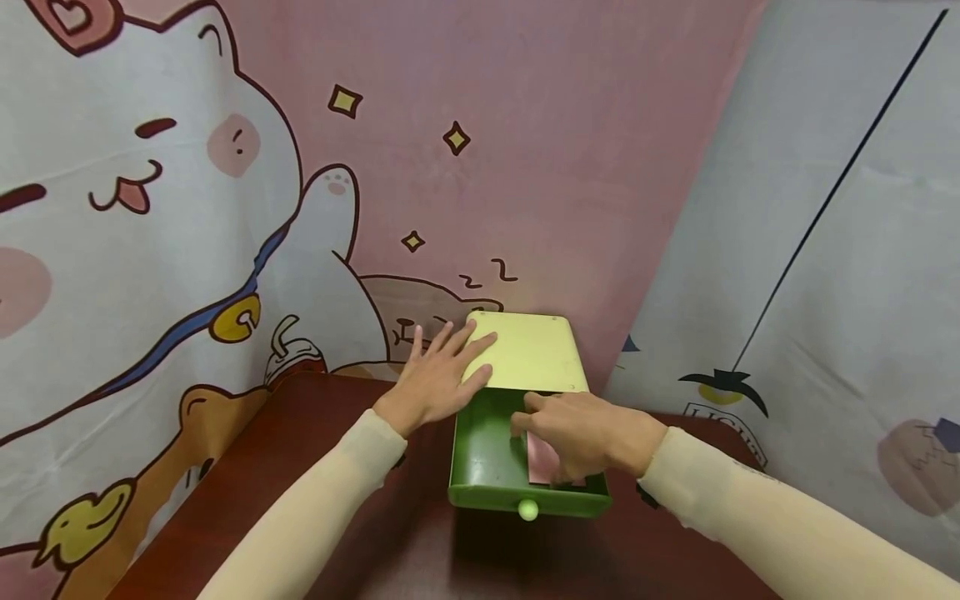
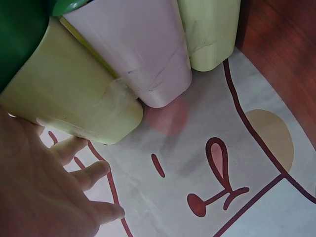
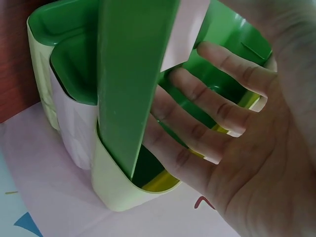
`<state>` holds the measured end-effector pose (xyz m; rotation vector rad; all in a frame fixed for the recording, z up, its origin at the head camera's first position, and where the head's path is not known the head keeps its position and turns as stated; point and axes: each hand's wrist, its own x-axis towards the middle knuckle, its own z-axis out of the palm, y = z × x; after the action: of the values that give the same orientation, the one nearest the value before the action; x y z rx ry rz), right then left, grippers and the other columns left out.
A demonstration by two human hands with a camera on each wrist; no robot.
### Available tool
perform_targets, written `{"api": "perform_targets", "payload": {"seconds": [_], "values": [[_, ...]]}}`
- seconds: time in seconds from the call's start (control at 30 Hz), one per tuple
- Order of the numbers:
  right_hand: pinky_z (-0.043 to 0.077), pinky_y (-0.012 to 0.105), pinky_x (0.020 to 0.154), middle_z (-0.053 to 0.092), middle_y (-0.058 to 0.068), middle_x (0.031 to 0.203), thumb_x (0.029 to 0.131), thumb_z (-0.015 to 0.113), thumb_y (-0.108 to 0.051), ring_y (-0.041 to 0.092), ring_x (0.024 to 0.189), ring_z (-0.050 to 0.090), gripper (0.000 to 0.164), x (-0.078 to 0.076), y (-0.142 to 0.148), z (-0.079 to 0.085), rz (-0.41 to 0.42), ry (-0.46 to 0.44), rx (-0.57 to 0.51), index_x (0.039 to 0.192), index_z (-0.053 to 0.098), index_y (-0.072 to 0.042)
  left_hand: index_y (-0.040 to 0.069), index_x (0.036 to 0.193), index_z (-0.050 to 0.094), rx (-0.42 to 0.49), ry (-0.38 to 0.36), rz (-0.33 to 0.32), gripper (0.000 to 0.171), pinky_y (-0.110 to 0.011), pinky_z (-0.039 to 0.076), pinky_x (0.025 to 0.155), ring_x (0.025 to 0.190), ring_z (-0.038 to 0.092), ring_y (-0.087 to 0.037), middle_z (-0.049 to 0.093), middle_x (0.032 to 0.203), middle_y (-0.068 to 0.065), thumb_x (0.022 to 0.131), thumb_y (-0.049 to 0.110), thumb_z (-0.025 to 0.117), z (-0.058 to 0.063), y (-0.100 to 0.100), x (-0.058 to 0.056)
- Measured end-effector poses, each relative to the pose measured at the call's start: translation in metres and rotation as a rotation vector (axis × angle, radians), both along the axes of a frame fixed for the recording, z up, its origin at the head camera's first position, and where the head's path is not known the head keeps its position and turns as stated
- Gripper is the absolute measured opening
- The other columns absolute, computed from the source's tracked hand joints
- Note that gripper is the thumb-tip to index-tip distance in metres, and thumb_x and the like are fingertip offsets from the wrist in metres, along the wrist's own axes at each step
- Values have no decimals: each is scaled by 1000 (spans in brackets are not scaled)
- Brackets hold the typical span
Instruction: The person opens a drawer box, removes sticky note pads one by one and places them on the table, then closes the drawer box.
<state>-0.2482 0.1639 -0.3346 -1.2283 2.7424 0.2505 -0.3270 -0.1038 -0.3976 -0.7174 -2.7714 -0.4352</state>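
Observation:
A small drawer unit with a pale yellow top casing (image 1: 525, 350) stands on the table, its green drawer (image 1: 487, 446) pulled out and showing a round knob. My left hand (image 1: 438, 379) rests on the casing's left side, fingers spread. In the left wrist view, that hand (image 2: 49, 182) lies against the yellow casing. Over the drawer's right part, my right hand (image 1: 581, 429) reaches inside, its fingers fairly straight in the right wrist view. A flat pink piece (image 1: 543, 458) lies in the drawer under this hand, and its fingertips come close to the pink piece (image 3: 185, 37).
Below the top tier sit a pink casing (image 2: 136, 47) and another yellow casing (image 2: 210, 32), with closed green drawers (image 3: 74, 64). The table (image 1: 360, 533) is dark reddish brown. Behind it hangs a printed cloth (image 1: 592, 167) with cartoon animals.

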Motion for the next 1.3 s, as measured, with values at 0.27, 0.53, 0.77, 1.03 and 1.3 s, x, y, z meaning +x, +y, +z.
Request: {"api": "perform_targets", "payload": {"seconds": [0.27,0.53,0.77,1.03,1.3], "values": [[68,42,82,67,2,120,83,109,-29,15,74,67,70,-1,-2,-3,3,17,31,143,74,-23,45,186,30,-9,3,1,70,-84,-1,143,184,18,-44,19,198,-1,121,72,25,1,0,0],[68,41,87,68,2,121,84,109,-32,17,82,72,71,-4,-5,-3,24,27,42,145,74,-24,46,186,29,-16,14,5,71,-84,0,143,184,21,-44,20,198,-1,121,73,22,0,-1,0],[67,39,84,65,1,122,82,110,-35,18,84,70,77,-2,-7,-3,11,19,73,147,70,-25,47,186,29,-7,7,1,70,-84,-2,143,184,20,-44,20,198,-1,121,74,22,0,-1,0],[68,43,86,65,3,130,81,110,-42,23,92,72,84,0,-10,-4,13,66,109,150,66,-24,46,185,30,4,12,-4,68,-84,-1,142,184,20,-45,20,198,-2,122,71,26,1,-1,-1],[68,43,89,65,3,129,83,110,-38,24,95,73,81,-1,-11,-3,1,29,103,149,66,-24,46,186,29,-4,5,-1,69,-83,-2,143,184,19,-44,19,198,-2,121,72,25,0,-1,-1]]}}
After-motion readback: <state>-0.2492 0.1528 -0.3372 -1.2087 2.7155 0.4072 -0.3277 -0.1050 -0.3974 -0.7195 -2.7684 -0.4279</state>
